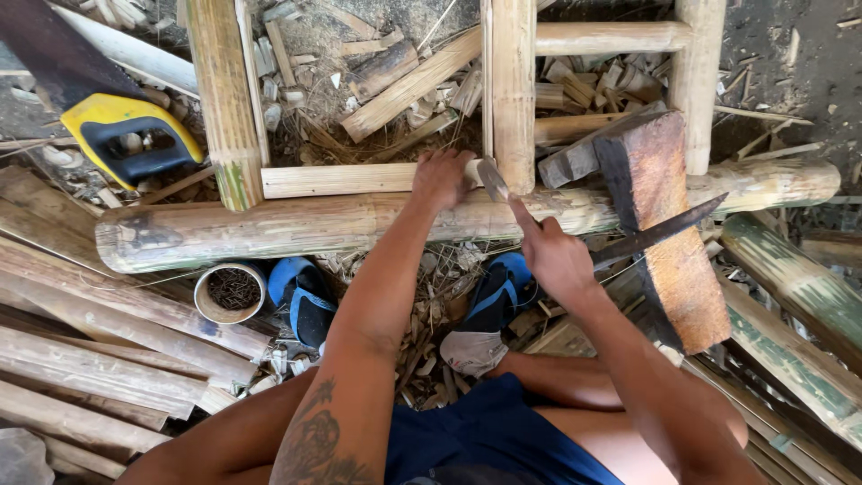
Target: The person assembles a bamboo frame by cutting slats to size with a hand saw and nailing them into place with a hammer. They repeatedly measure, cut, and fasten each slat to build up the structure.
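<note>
Pressing left hand (440,180), fingers curled, on bamboo frame (377,178) atop big pole (341,226) | right hand (552,256) clenching knife (660,232), pinching peg (492,180) at upright (514,90) | step: seating peg, likely | next: needing steady taps, probably.

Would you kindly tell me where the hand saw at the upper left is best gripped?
Probably by the yellow and dark handle of the hand saw, coming from the lower right: its open loop faces that way, while the dark blade runs off toward the upper left.

Saw (126,135) left behind pole (359,224); nail tin (232,292) before pole.
</note>
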